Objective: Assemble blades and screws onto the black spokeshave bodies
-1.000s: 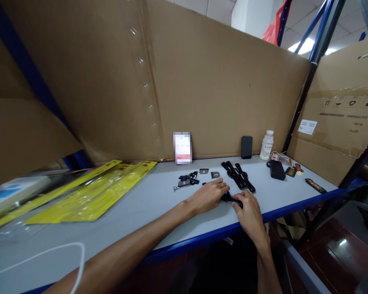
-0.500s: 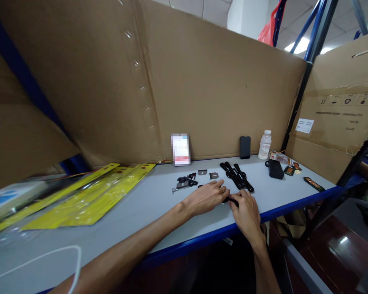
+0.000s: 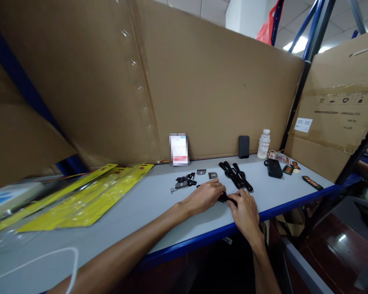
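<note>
My right hand is closed, thumb and fingers pinched on a small black part just above the table. My left hand is closed too, its curled fingers on the other end of that part. Both hands cover most of it, so its full shape is hidden. Just beyond them lie several long black handle-like pieces with rounded ends, side by side. Flat metal plates with cut-outs rest to the left of these. Farther left is a small pile of black and metal pieces.
Yellow-backed plastic packages cover the left of the table. A blurred-out upright panel leans on the cardboard wall. At the right stand a dark phone-like slab, a bottle and a black case. A white cable loops front left.
My left fingers have curled in from a flatter pose and now close on the black part, more of which shows between the hands. My right hand keeps its pinch.
</note>
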Tool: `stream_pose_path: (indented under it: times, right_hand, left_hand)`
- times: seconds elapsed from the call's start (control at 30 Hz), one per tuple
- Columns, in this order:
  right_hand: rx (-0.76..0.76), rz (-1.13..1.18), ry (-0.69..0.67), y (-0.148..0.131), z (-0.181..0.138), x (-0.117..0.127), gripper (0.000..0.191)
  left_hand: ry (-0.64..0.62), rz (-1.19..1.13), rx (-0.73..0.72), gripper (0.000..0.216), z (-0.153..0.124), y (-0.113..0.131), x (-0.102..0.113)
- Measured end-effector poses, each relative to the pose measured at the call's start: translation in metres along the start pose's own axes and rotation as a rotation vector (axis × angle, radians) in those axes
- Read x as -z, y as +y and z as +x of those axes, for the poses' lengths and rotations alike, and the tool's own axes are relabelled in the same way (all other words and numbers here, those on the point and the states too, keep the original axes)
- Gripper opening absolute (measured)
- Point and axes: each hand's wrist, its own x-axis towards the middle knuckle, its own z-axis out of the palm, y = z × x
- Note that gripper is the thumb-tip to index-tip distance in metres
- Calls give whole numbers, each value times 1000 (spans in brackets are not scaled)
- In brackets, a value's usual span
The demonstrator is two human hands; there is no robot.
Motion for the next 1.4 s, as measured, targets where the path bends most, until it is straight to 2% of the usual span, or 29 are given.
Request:
stream_pose_path:
  times: [0.13, 0.2, 0.27, 0.4, 0.7, 0.9, 1.13, 1.4]
  right_hand:
    - [-2, 3, 1, -2, -1, 2, 22]
    - [-7, 7, 3, -3, -1, 3, 22]
    - [-10, 10, -1, -4, -1, 4, 23]
    - [-15, 15, -20, -4, -1, 4, 24]
    - [-11, 20, -43, -6, 0, 6, 23]
    - [-2, 14, -39, -6, 0, 8, 22]
    - [15, 8, -32, -4, 1, 8, 22]
    - [16, 23, -24, -2, 1, 8, 23]
  left_hand:
    - [91, -114, 143, 26, 0, -2, -6]
    - [91, -168, 204, 23, 1, 0, -6]
    - [67, -200, 214, 16, 3, 2, -5]
    - [64, -179, 209, 18, 5, 5, -2]
    - [60, -207, 368, 15, 6, 5, -3]
    - [89, -183, 319, 17, 5, 5, -5]
    - [73, -161, 94, 22, 0, 1, -7]
    - [164, -232, 197, 23, 0, -7, -11]
